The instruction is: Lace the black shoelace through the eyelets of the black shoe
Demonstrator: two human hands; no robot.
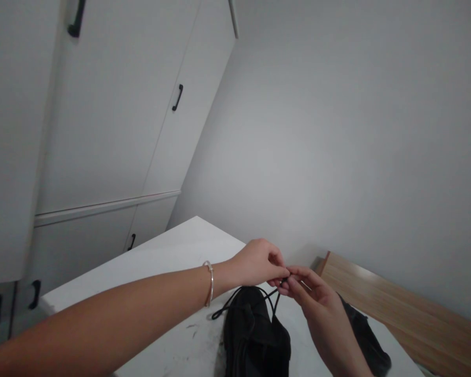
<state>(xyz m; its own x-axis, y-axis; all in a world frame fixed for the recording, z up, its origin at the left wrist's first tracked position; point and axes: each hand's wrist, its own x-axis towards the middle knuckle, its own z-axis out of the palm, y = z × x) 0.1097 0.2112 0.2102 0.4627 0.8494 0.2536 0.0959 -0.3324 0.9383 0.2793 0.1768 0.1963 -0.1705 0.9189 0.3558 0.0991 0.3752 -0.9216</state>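
Pinching a black lace point(275, 294), left hand point(255, 264) and right hand point(317, 303), black shoe point(255, 335) seemingly lengthwise toward camera, white table point(168, 256)

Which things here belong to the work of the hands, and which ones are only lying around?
In use:
- left hand and right hand, both pinching the black shoelace
- black shoe on the white table, the lace runs from it

Only lying around:
- second black shoe, partly hidden behind the right hand
- wooden board
- white cabinets

Dim, even indoor light, soft shadows, no glare; tilted wide-angle view, slightly soft focus throughout.
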